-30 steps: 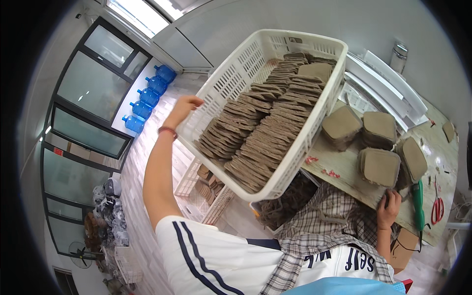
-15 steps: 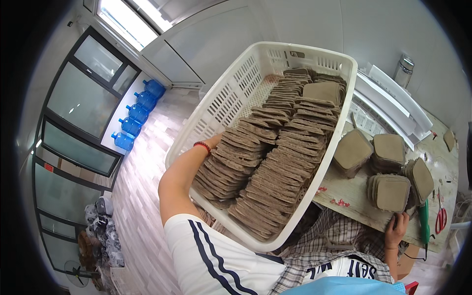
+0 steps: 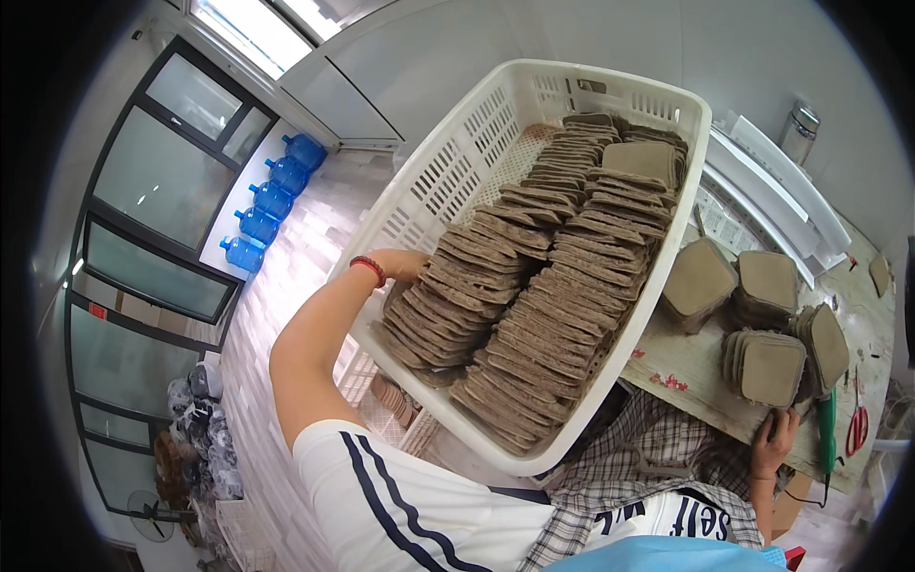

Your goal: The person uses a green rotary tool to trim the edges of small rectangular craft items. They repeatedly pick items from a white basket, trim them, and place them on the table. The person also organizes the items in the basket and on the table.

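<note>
A white plastic basket (image 3: 688, 195) holds long rows of brown, rounded-square pads (image 3: 562, 324) with rough, fuzzy edges, standing closely packed. My left hand (image 3: 405, 264) reaches over the basket's left side and touches the left row; its fingertips are hidden against the pads, so its grip does not show. My right hand (image 3: 774, 440) rests at the table's near edge, fingers stretched out toward the base of a small stack of pads (image 3: 764, 370). More stacked pads (image 3: 701, 281) lie beside it on the table.
On the worktable (image 3: 681, 353), a green-handled tool (image 3: 826, 434) with a cord and red-handled scissors (image 3: 858, 427) lie to the right. A metal flask (image 3: 799, 132) stands behind. Blue water bottles (image 3: 272, 200) line the far left wall. Another crate (image 3: 419, 434) sits below the basket.
My left hand has shifted left, and my elbow has swung outward. The right hand stays by the small stack. The whole view has shifted slightly.
</note>
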A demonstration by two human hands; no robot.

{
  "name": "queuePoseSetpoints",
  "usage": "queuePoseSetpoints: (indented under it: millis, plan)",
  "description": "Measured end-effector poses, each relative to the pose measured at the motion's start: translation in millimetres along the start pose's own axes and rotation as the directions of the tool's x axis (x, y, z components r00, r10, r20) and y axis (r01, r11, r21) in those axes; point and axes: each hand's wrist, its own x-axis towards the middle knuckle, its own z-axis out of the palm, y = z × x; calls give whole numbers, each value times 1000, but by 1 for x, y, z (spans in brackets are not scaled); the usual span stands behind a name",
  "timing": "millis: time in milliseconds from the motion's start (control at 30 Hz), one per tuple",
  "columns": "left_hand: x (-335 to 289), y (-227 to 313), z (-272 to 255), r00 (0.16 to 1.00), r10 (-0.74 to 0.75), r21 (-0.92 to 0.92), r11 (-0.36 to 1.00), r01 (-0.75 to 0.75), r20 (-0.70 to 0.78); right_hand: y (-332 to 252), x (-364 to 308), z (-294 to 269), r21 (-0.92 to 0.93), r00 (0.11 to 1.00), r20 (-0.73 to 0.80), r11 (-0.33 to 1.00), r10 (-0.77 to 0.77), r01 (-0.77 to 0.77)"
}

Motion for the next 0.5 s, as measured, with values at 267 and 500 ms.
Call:
queuePoseSetpoints:
  millis: [267,500]
  plan:
    - [16,-1,4,979,-200,132,972,196,24,-2,0,-1,-15,1000,-12,1000,1,-2]
    - [24,8,-4,952,-304,42,951,306,-39,2,-1,-2,6,1000,-16,1000,-11,11]
